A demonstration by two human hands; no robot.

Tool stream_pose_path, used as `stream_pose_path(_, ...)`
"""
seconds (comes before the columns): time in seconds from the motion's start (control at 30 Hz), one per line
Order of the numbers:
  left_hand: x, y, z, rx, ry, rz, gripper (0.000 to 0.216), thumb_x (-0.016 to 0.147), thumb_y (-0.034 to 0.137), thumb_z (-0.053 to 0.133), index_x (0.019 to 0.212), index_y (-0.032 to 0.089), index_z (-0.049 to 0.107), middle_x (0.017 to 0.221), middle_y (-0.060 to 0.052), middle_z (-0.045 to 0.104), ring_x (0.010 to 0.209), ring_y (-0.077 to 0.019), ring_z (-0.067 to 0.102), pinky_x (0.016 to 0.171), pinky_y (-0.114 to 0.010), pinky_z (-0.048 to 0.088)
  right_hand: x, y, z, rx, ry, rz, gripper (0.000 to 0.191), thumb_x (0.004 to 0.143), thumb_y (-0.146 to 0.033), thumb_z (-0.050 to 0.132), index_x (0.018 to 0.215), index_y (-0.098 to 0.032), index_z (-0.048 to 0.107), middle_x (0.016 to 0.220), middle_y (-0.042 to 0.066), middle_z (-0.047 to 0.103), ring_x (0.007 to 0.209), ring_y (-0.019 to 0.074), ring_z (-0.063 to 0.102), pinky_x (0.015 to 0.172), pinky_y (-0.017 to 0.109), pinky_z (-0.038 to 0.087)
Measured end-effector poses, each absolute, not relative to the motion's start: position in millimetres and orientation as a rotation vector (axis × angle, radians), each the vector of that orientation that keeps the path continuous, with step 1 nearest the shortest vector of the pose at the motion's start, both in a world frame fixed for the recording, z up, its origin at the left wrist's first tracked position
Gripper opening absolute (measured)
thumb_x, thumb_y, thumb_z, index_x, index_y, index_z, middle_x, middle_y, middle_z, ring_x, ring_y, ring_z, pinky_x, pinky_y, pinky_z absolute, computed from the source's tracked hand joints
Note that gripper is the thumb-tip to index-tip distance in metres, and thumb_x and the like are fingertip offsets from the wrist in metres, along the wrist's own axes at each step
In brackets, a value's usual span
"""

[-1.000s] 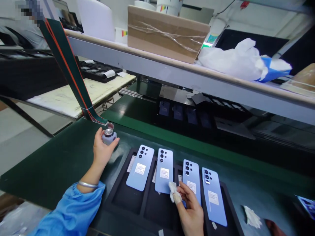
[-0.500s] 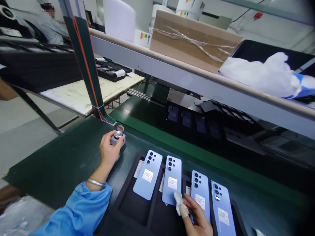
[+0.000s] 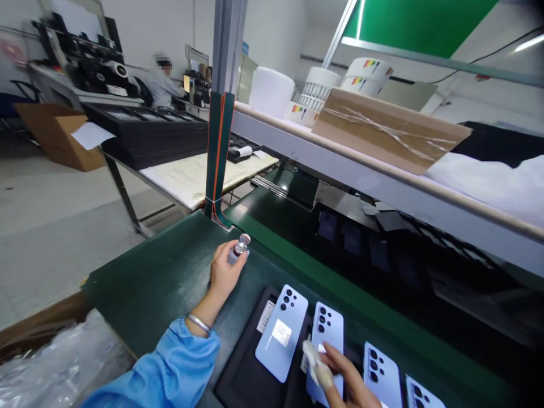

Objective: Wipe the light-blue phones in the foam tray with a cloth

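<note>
My left hand (image 3: 224,273) is closed around a small bottle with a metal flip-top (image 3: 241,247), its round lid tipped up. It stands out over the green bench, beyond the phone tray. Between the fingers of my right hand (image 3: 348,377) is a crumpled white cloth (image 3: 312,355); pale coverings wrap at least one fingertip. This hand is over the lower part of a light blue phone (image 3: 329,323), partly hiding it. Left of it another blue phone (image 3: 281,334) lies back up with a white label. Further blue phones (image 3: 382,371) rest to the right in the black tray (image 3: 242,362).
A shelf edge (image 3: 382,175) crosses above the bench, bearing a cardboard box (image 3: 386,127) and white rolls (image 3: 272,90). A green-wrapped post (image 3: 219,158) rises at the bench's far edge. Plastic bags (image 3: 63,362) lie at lower left. A person (image 3: 164,85) sits in the background.
My view has swung left, so everything appears further right. My right hand with the cloth has shifted from the second phone's lower right corner to its left side. My left hand still grips the bottle.
</note>
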State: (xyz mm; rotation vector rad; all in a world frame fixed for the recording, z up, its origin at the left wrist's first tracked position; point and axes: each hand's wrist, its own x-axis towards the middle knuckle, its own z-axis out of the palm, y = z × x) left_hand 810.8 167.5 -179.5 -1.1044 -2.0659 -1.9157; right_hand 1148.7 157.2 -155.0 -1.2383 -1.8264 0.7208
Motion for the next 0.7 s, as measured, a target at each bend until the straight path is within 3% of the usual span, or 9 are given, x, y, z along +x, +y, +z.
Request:
stream_pose_path(0.07,811,167,-180,-1.099,-2.077,-1.934,0.031,0.086,0.036,0.066,0.113,0.021,0.065,0.106,-0.008,0.067,0.098,-0.0246,0.064,0.088,-0.037,0.050,1121,173,-142,-1.099,-1.996,0.796,0.032,0.082,-0.043,0.069,0.111,-0.031,0.074,0.099,0.006,0.076,0.090,0.0298,0.073,0.081,0.042,0.060)
stream_pose_path(0.17,812,166,-179,-1.097,-2.086,-1.961,0.033,0.086,0.037,0.067,0.114,0.021,0.065,0.106,-0.008,0.067,0.099,-0.0254,0.063,0.089,-0.037,0.049,1080,188,-140,-0.966,-2.148,0.757,0.025,0.087,-0.031,0.062,0.108,-0.025,0.075,0.095,0.006,0.075,0.085,0.0244,0.070,0.078,0.038,0.057)
stream_pose_path(0.27,812,167,-177,-1.100,-2.085,-1.982,0.032,0.086,0.037,0.067,0.114,0.021,0.065,0.106,-0.008,0.067,0.098,-0.0251,0.063,0.089,-0.037,0.048,1062,180,-146,-0.862,-2.358,0.688,0.024,0.086,-0.021,0.060,0.104,-0.026,0.076,0.085,0.005,0.074,0.080,0.0238,0.065,0.077,0.039,0.052)
stream_pose_path(0.37,811,167,-177,-1.104,-2.085,-1.998,0.031,0.085,0.036,0.068,0.113,0.021,0.065,0.106,-0.007,0.067,0.098,-0.0245,0.063,0.089,-0.036,0.048,1074,155,-145,-0.801,-2.582,0.903,0.029,0.083,-0.012,0.060,0.100,-0.029,0.076,0.084,0.004,0.071,0.084,0.0240,0.064,0.078,0.037,0.050)
stream_pose_path(0.5,810,168,-178,-1.094,-2.097,-2.022,0.032,0.085,0.034,0.069,0.114,0.021,0.066,0.107,-0.007,0.066,0.101,-0.0244,0.062,0.091,-0.036,0.048,1099,144,-134,-0.957,-2.384,1.340,0.017,0.084,-0.020,0.066,0.094,-0.028,0.077,0.085,0.003,0.071,0.084,0.0231,0.067,0.079,0.035,0.051)
stream_pose_path(0.7,811,168,-180,-1.088,-2.083,-2.052,0.032,0.085,0.033,0.068,0.115,0.021,0.065,0.108,-0.007,0.066,0.101,-0.0245,0.062,0.091,-0.037,0.048,1085,186,-122,-1.089,-1.976,1.197,0.024,0.078,-0.035,0.074,0.097,-0.021,0.077,0.091,0.008,0.075,0.085,0.0262,0.071,0.081,0.039,0.055)
